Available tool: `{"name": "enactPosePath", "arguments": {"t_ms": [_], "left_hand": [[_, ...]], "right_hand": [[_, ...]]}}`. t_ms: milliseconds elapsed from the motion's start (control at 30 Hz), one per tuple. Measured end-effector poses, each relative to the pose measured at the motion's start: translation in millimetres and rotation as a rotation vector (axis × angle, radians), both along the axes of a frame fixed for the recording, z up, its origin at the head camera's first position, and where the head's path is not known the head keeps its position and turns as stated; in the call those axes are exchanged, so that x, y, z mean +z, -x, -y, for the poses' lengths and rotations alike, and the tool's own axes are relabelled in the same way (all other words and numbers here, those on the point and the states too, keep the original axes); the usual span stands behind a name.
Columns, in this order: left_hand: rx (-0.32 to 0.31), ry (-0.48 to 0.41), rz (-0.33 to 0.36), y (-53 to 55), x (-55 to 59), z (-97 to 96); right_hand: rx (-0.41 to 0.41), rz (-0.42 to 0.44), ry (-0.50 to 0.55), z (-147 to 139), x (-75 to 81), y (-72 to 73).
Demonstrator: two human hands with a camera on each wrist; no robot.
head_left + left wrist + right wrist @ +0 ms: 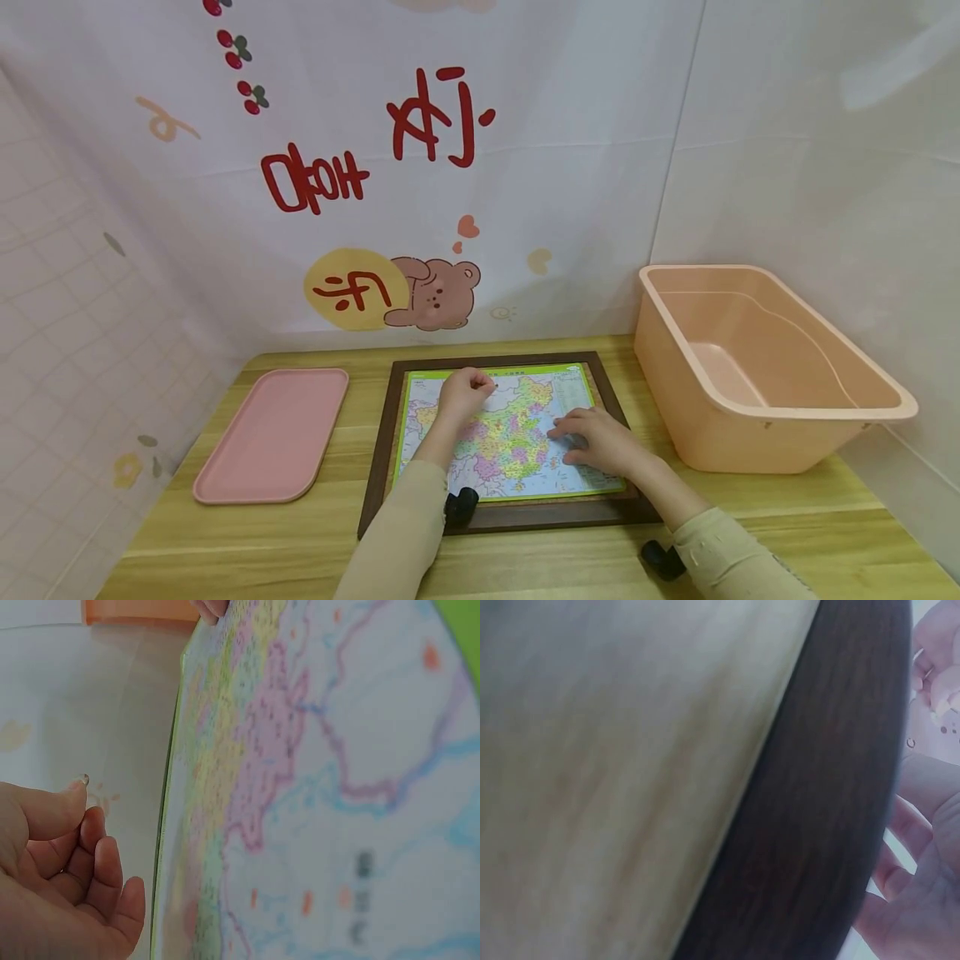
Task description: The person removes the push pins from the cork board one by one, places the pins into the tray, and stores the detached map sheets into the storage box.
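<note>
A colourful map [517,433] with a green border lies on a cork-coloured board in a dark wooden frame [555,514]. Over the map's upper middle, my left hand [462,395] pinches a tiny shiny piece [84,779] between thumb and forefinger; its kind is too small to tell. The other fingers of that hand curl loosely. My right hand [597,439] is at the map's right side, fingers spread and slightly bent, fingertips right at the sheet. In the right wrist view, the frame's dark edge [832,765] fills the middle, with the right hand partly hidden behind it.
A pink tray [273,435] lies on the wooden table [330,533] to the left of the frame. To the right stands a deep peach-coloured tub [738,433]. Behind hangs a white printed cloth [570,167].
</note>
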State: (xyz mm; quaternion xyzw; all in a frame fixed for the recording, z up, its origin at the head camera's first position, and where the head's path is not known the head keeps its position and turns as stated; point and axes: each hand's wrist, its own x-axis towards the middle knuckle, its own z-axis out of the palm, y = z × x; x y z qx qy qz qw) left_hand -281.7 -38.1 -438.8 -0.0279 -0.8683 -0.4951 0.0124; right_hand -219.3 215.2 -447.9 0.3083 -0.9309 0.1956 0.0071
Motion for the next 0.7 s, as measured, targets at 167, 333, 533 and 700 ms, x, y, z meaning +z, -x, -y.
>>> {"name": "enactPosePath", "arguments": {"t_ms": [167,333,533,700], "left_hand": [[-0.013,-0.022,-0.008,-7.1,3.1,2.4],[-0.009,-0.044,-0.020,-11.2,5.6,3.9],[-0.007,-0.089,-0.032,-16.9,8.1,6.7],[0.000,-0.102,-0.045,-20.1,8.3,11.6]], "right_hand": [[0.003,0.000,0.000,0,-1.6,0.9],[0.005,-0.003,0.001,0,-1.9,0.8],[0.005,-0.009,0.013,0,-1.8,0.1],[0.014,-0.014,0.015,-1,-3.1,0.7]]}}
